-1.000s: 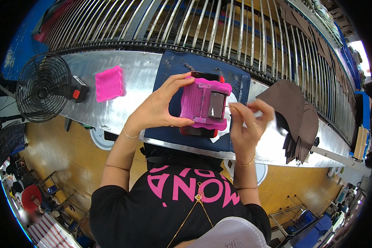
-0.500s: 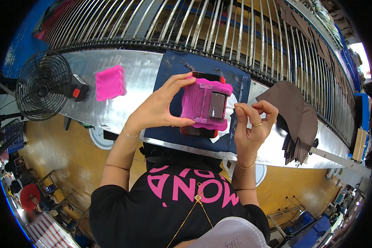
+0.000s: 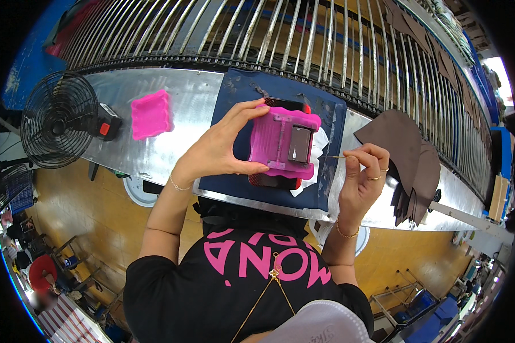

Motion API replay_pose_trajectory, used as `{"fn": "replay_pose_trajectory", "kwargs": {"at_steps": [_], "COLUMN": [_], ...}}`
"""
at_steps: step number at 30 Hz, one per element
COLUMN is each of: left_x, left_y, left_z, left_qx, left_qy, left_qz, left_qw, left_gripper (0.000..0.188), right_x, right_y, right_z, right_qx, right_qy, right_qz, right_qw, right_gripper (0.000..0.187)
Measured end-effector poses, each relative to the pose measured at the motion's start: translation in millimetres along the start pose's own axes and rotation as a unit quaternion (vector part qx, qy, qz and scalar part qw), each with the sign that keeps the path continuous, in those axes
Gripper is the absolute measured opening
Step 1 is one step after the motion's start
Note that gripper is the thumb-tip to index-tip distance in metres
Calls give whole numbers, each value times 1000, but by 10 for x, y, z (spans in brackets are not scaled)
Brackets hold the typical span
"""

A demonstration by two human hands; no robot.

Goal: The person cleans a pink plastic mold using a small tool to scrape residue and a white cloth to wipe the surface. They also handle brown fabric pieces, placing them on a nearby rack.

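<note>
My left hand (image 3: 226, 146) grips the left end of a bright pink wavy-edged plastic tray (image 3: 265, 140), thumb on the near side and fingers on the far side. A dark rectangular block (image 3: 299, 144) sits in the tray's right part. Black pieces with red edges (image 3: 292, 105) stick out beyond the tray's far and near sides. To the right, my right hand (image 3: 361, 178) pinches a thin needle-like rod (image 3: 332, 156) between thumb and index finger, its tip pointing left at the tray. White paper or cloth (image 3: 321, 153) shows under the tray's right side.
A dark blue mat (image 3: 223, 117) lies beneath the work on the metal table (image 3: 197, 86). Left stand a black fan (image 3: 60, 123) and another pink tray (image 3: 150, 114). Dark brown cut pieces (image 3: 403, 154) are stacked at right. A rack of metal bars (image 3: 257, 34) runs behind.
My right hand has moved right with the rod, and its tip is now clear of the dark block. My left hand and the tray have hardly moved.
</note>
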State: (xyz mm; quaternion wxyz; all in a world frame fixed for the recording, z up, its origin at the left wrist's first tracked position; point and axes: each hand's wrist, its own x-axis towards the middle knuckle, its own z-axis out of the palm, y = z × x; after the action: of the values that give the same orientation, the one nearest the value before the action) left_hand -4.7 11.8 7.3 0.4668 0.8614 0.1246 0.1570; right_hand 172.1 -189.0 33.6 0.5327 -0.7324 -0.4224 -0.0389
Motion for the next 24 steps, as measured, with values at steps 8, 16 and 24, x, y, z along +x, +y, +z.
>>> {"fn": "replay_pose_trajectory", "kwargs": {"at_steps": [8, 16, 24], "left_x": [-2, 3, -1], "left_y": [-14, -12, -3], "left_z": [8, 12, 3], "left_qx": [-4, 0, 2], "left_qy": [-1, 0, -3], "left_qz": [0, 0, -1], "left_qw": [1000, 1000, 1000], "left_gripper": [92, 92, 92], "right_x": [-38, 47, -22], "right_y": [-67, -47, -26], "right_z": [183, 197, 90], "right_qx": [-78, -193, -120], "right_qy": [-22, -66, -18], "right_qz": [-76, -123, -58], "right_qw": [994, 971, 991], "right_gripper": [12, 12, 8]}}
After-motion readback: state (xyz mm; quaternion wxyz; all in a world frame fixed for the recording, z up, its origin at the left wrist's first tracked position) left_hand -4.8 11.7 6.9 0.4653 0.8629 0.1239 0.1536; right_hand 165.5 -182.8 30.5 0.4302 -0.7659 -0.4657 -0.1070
